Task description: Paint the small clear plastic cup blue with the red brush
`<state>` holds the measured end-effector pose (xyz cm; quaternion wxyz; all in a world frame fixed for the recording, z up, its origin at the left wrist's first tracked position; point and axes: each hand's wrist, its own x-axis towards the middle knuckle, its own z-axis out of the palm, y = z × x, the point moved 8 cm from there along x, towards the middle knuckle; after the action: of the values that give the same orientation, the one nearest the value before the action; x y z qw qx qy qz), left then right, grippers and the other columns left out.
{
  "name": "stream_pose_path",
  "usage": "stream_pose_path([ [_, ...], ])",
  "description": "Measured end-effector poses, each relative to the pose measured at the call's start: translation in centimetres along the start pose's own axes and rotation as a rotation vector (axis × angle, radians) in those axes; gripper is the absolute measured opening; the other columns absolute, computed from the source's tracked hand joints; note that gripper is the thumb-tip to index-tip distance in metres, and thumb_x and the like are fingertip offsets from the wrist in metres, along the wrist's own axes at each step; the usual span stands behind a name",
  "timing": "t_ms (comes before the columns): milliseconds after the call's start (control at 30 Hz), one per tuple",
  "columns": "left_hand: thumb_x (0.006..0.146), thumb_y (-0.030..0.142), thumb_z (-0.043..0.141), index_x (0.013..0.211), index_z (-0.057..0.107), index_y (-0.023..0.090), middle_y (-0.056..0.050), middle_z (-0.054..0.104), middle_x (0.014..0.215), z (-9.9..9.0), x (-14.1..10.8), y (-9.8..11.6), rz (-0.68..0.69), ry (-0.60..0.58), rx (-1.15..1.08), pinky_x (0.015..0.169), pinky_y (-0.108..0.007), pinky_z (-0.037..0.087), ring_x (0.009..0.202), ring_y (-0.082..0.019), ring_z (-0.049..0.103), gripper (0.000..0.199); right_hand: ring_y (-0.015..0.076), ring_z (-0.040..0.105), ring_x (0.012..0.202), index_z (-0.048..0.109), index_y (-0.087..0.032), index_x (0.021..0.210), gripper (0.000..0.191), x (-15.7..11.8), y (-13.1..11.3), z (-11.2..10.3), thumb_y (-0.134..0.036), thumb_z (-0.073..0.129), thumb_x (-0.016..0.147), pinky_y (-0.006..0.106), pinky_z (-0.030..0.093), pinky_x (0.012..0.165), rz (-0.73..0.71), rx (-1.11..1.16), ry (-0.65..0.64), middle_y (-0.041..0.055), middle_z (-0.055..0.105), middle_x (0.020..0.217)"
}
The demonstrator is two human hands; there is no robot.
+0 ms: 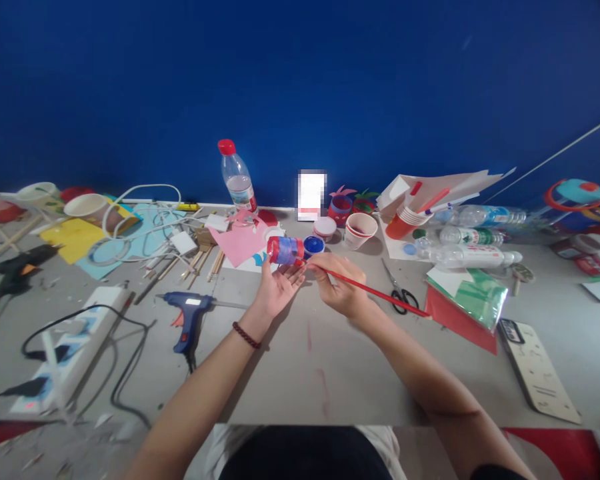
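My left hand (277,291) is turned palm up and supports a small cylinder (286,251) lying on its side, its thumb against one end. The cylinder is painted red at the ends and blue-purple around the middle. In a pinch near the tip, my right hand (343,285) grips a red-handled paintbrush (385,295), whose handle slants back over the forearm. The brush tip is close to the cylinder's right end; whether they touch I cannot tell. Just behind stands an open jar of blue paint (314,246), with a pale pink lid (325,228) beyond it.
A blue glue gun (190,317) and a power strip (75,350) with cables lie left. A paper cup (360,231) holds dark liquid. Black-handled scissors (404,300), plastic bottles (473,256) and a phone (537,370) lie right. A red-capped bottle (239,180) stands behind.
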<state>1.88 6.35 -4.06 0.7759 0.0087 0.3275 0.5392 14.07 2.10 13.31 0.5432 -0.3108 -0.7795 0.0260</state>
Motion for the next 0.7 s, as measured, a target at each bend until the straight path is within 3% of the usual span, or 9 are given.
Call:
stream_pose_path([
  [267, 0.096, 0.060, 0.038, 0.080, 0.065, 0.014, -0.011, 0.070, 0.080, 0.1, -0.1, 0.1, 0.007, -0.005, 0.006, 0.073, -0.029, 0.056, 0.076, -0.018, 0.069, 0.056, 0.0152, 0.072, 0.077, 0.064, -0.021, 0.094, 0.015, 0.5, -0.5, 0.6, -0.013, 0.052, 0.094, 0.025, 0.058, 0.066, 0.018, 0.049, -0.075, 0.0037, 0.075, 0.084],
  [567, 0.092, 0.063, 0.045, 0.087, 0.068, 0.012, -0.014, 0.071, 0.083, -0.3, -0.1, 0.1, -0.011, 0.048, 0.002, 0.071, -0.030, 0.055, 0.078, -0.021, 0.070, 0.056, 0.0179, 0.073, 0.083, 0.065, -0.023, 0.101, 0.016, 0.6, 0.3, -0.7, -0.014, 0.054, 0.094, 0.031, 0.059, 0.075, -0.054, 0.023, 0.060, 0.0052, 0.075, 0.088],
  [700, 0.091, 0.065, 0.046, 0.088, 0.068, 0.013, -0.014, 0.071, 0.082, -0.4, 0.1, -0.1, -0.008, 0.026, 0.003, 0.072, -0.031, 0.056, 0.078, -0.020, 0.070, 0.057, 0.0173, 0.073, 0.084, 0.065, -0.022, 0.100, 0.017, 0.0, 0.5, -0.3, -0.011, 0.055, 0.092, 0.029, 0.059, 0.075, -0.034, 0.028, 0.047, 0.0061, 0.075, 0.089],
])
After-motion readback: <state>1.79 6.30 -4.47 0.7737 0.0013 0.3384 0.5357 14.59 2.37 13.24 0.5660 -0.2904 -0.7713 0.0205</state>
